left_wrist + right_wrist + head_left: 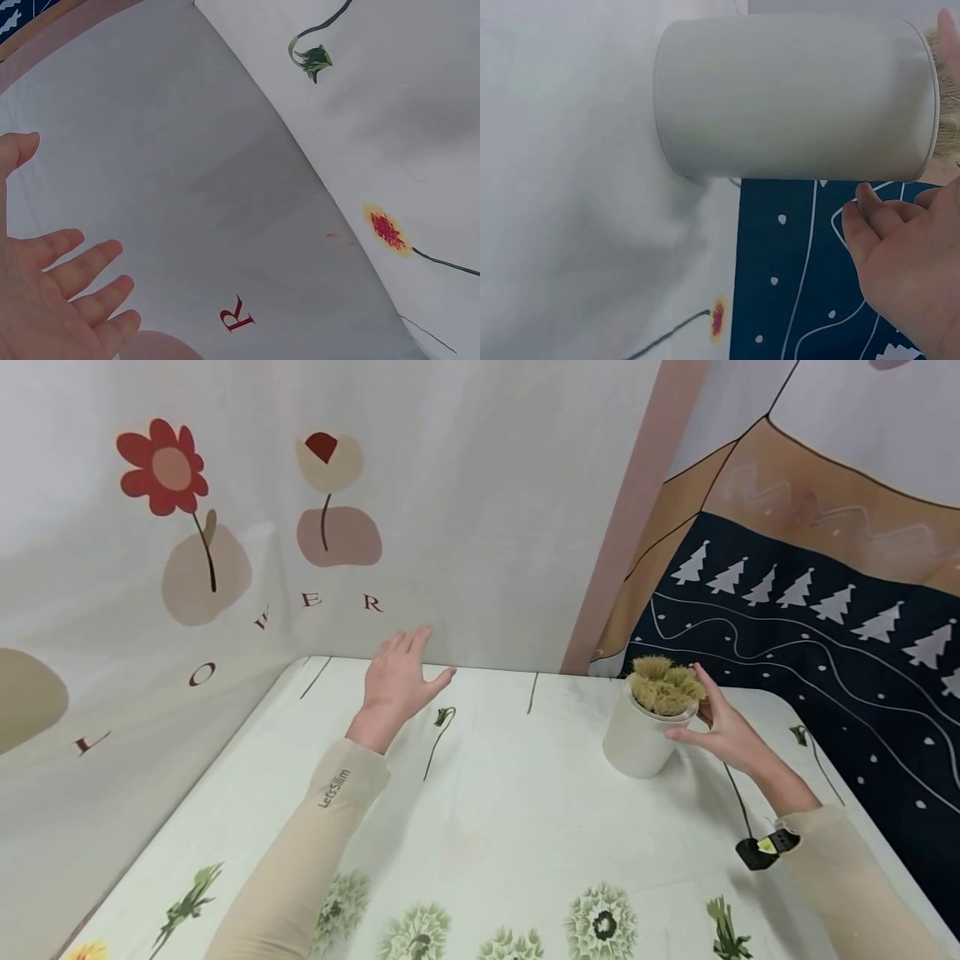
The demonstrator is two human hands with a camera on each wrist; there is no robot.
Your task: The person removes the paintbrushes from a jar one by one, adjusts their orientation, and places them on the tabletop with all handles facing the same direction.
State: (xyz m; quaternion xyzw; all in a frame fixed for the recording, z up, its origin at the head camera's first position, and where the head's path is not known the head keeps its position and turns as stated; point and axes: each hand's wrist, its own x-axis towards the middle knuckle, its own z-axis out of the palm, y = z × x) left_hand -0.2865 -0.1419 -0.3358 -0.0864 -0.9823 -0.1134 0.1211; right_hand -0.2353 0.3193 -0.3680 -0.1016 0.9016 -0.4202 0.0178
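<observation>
A white cylindrical pot [637, 743] stands upright on the table, with bushy, bristly yellow-green tufts [663, 685] showing above its rim. My right hand [723, 727] is at the pot's right side near the top, thumb toward the rim and fingers spread along the far side. From the right wrist, the fingertips [859, 206] lie right by the pot's wall, and the thumb [949, 45] overlaps the tufts. Over the back left of the table, my left hand [397, 681] is raised with fingers extended and thumb apart, holding nothing.
The white tablecloth [510, 810] bears printed flowers and stems. Behind it hangs a pale curtain [480, 510] with printed flowers and letters. A dark blue cloth [847, 677] with white trees hangs at the right. A small black device is on my right wrist.
</observation>
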